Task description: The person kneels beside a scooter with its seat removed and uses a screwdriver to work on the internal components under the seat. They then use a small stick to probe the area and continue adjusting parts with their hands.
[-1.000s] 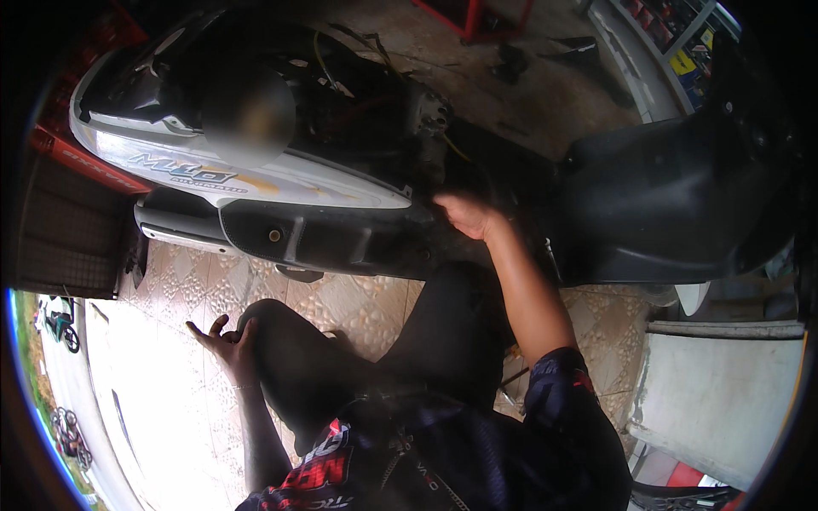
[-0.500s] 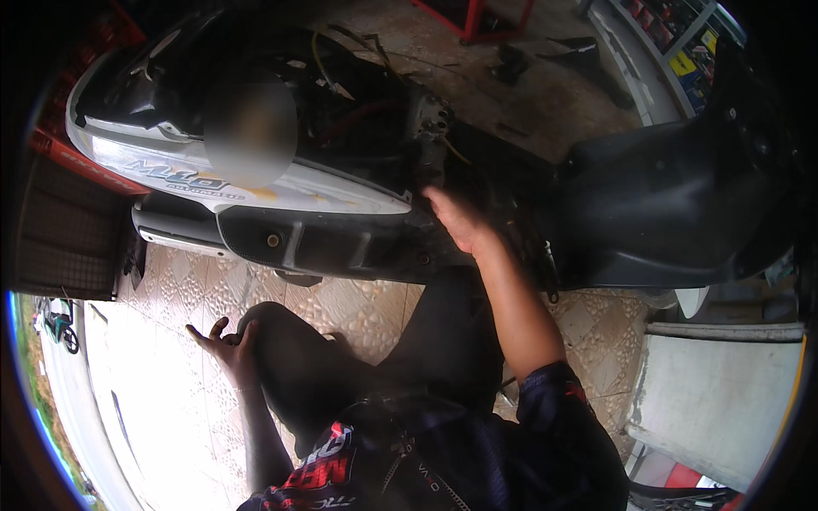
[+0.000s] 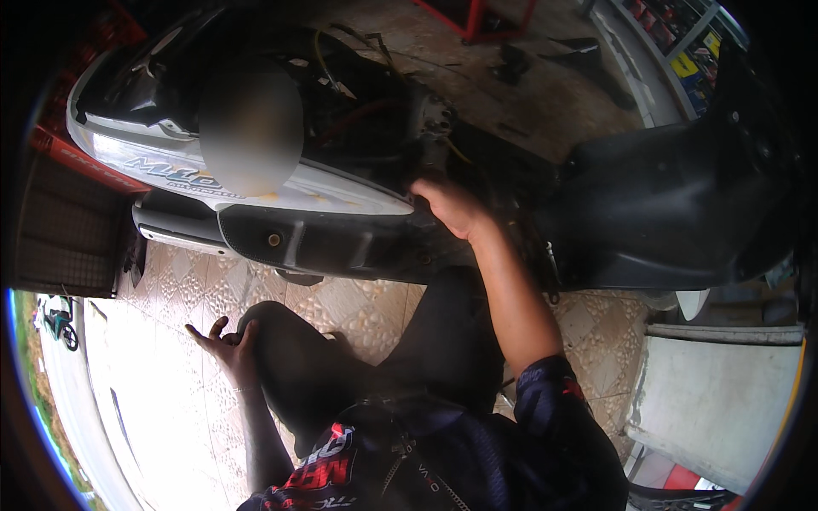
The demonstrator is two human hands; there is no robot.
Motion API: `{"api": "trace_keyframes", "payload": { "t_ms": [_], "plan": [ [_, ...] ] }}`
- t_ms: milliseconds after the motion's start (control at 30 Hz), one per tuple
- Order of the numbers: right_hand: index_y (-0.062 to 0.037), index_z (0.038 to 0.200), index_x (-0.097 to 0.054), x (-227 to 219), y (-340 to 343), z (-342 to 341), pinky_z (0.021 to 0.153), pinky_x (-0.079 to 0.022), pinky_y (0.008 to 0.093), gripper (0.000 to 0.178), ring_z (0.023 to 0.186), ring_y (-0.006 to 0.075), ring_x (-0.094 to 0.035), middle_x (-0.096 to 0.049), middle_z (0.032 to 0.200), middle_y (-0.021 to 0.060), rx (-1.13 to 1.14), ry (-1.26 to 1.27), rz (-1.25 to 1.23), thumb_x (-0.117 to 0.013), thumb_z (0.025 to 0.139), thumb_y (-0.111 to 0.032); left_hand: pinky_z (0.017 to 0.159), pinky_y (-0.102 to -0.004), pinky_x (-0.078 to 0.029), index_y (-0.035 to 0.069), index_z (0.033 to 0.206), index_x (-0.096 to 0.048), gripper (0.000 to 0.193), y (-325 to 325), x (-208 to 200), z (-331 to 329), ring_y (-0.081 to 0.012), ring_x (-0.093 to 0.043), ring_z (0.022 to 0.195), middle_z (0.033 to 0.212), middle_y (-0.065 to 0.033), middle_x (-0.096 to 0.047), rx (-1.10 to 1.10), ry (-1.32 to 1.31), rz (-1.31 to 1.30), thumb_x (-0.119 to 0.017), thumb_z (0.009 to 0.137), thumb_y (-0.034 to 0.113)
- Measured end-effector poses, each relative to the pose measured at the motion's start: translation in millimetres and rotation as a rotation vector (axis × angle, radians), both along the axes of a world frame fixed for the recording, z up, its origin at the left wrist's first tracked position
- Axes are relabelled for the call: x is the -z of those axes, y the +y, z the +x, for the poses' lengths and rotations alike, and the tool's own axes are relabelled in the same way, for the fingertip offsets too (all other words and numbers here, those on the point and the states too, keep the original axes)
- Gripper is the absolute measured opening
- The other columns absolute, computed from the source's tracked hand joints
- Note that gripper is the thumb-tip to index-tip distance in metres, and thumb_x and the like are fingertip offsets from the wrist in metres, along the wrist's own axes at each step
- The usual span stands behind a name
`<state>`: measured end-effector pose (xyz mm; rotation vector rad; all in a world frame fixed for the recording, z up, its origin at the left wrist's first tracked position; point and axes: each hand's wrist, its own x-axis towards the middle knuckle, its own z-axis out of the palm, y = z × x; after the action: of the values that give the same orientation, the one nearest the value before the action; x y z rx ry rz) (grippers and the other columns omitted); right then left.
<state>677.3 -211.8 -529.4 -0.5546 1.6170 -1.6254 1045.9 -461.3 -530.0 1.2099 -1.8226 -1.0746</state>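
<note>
A scooter with its middle stripped open lies across the view in front of me, its white side panel (image 3: pixel 341 194) tapering to a point near my right hand. My right hand (image 3: pixel 450 206) reaches into the dark opening beside that point, below a metal engine part (image 3: pixel 433 117). Its fingers are curled, and what they hold is lost in shadow. Over by my left knee, my left hand (image 3: pixel 226 345) rests with its fingers apart and nothing in it. Under the white panel runs a black lower cover (image 3: pixel 324 245).
Right of my hand spreads the scooter's large black plastic body part (image 3: pixel 673 200). A red stand (image 3: pixel 469 19) is on the floor beyond, near loose dark parts (image 3: pixel 511 64). A pale flat-topped box (image 3: pixel 720 400) stands at the right, a dark mesh rack (image 3: pixel 68 230) at the left.
My right hand has shifted slightly left and upward, closer to the tip of the white panel. The left hand stays by my knee.
</note>
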Motion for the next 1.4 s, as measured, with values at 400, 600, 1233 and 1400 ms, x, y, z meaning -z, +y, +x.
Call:
{"api": "trace_keyframes", "payload": {
  "t_ms": [400, 600, 1233, 1400],
  "plan": [
    [-0.0095, 0.149, -0.045, 26, 14, -10, 0.115, -0.029, 0.0357, 0.062, 0.139, 0.0224, -0.041, -0.046, 0.152, 0.0108, -0.027, -0.099, 0.180, -0.049, 0.100, -0.048, 0.056, -0.0220, -0.041, 0.013, 0.159, 0.007, 0.128, -1, 2, 2, -0.0079, -0.042, 0.061, 0.124, -0.0133, -0.054, 0.018, 0.035, 0.009, -0.086, 0.072, 0.009],
    [-0.0027, 0.136, -0.057, 60, 17, -12, 0.103, -0.044, 0.0323, 0.042, 0.120, 0.0185, -0.057, -0.061, 0.134, 0.0095, 0.011, -0.345, 0.060, -0.052, 0.101, -0.024, 0.056, -0.0218, -0.042, 0.013, 0.159, 0.007, 0.129, -1, 2, 2, -0.0078, -0.042, 0.061, 0.124, -0.0130, -0.053, 0.010, 0.023, -0.008, -0.086, 0.071, 0.004],
    [-0.0077, 0.134, -0.060, 50, 21, -30, 0.094, -0.046, 0.0273, 0.038, 0.106, 0.0091, -0.058, -0.066, 0.114, -0.0014, -0.057, -0.326, -0.104, -0.057, 0.102, -0.028, 0.061, -0.0190, -0.042, 0.015, 0.160, 0.005, 0.121, 5, -1, -10, -0.0053, -0.042, 0.065, 0.126, -0.0130, -0.051, -0.016, 0.026, 0.049, -0.080, 0.076, -0.006],
    [-0.0102, 0.117, -0.069, 55, 29, -23, 0.079, -0.045, 0.0255, 0.027, 0.086, 0.0065, -0.054, -0.061, 0.094, -0.0077, -0.002, -0.360, -0.132, -0.060, 0.101, -0.030, 0.063, -0.0185, -0.043, 0.017, 0.160, 0.003, 0.119, 3, -3, -13, -0.0053, -0.042, 0.065, 0.127, -0.0127, -0.051, -0.024, -0.018, 0.061, -0.078, 0.077, -0.008]
  ]
}}
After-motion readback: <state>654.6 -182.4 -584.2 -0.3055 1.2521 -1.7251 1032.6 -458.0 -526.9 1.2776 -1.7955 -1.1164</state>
